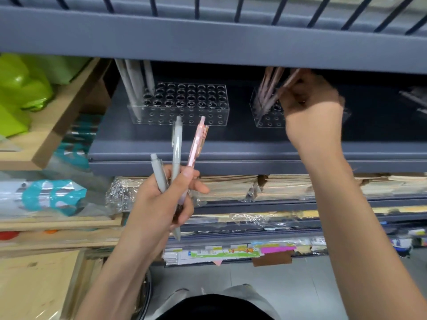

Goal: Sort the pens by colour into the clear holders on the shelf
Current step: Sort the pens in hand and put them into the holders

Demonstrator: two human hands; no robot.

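1. Lower centre of frame: left hand curled around three pens, tips down, tops fanned upward in front of the dark shelf edge
2. In that grip: two grey pens side by side, one reaching higher than the other, and a pale pink pen on the right of the fan
3. Upper right: right hand reaching in under the shelf board above, fingers pinched on a blurred pink pen tilted over the right clear holder
4. At the left end of that holder: several more pink pens in holder, leaning, tops cut off by the board above
5. Upper centre: left clear holder, rows of round holes on top, with stored grey pens standing at its left end
6. Both holders on the same shelf, well apart
7. Below the shelf: stacks of plastic-wrapped paper goods; upper left: bright green items on a wooden ledge
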